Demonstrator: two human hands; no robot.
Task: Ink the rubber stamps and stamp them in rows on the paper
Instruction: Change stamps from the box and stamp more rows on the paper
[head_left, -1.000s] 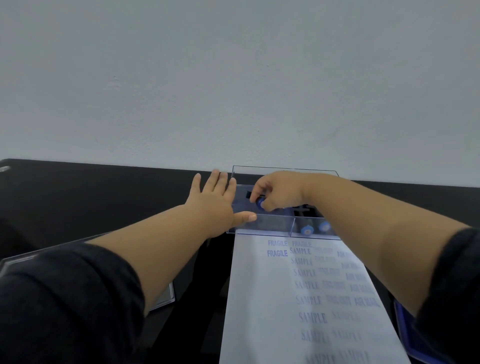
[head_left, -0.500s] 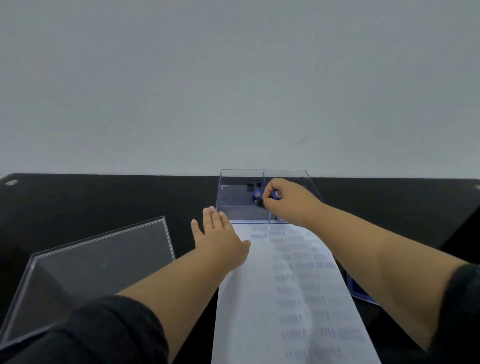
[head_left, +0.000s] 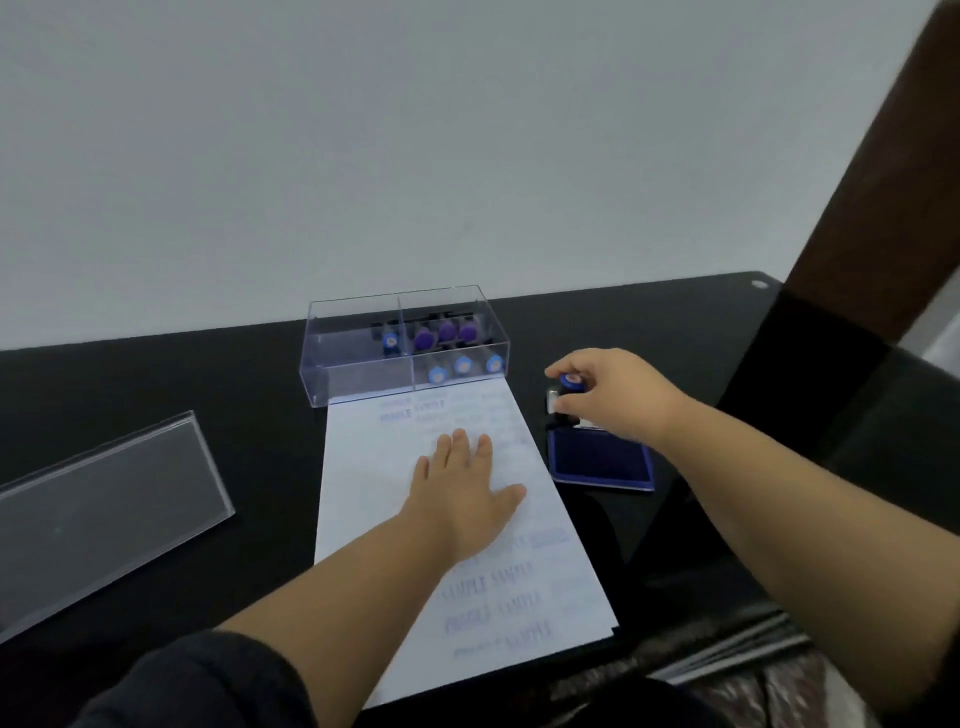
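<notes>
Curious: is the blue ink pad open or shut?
Open: the ink pad shows its dark blue inking surface uncovered, beside the paper.

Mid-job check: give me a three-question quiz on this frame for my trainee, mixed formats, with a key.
1. True or false: the left hand lies flat on the paper.
2. Multiple choice: the right hand grips a stamp that is
A. inside the clear box
B. over the far end of the ink pad
C. pressed on the paper
3. Fill in: the clear lid lies on the table to the ____ of the paper.

Key: 1 true; 2 B; 3 left
</notes>
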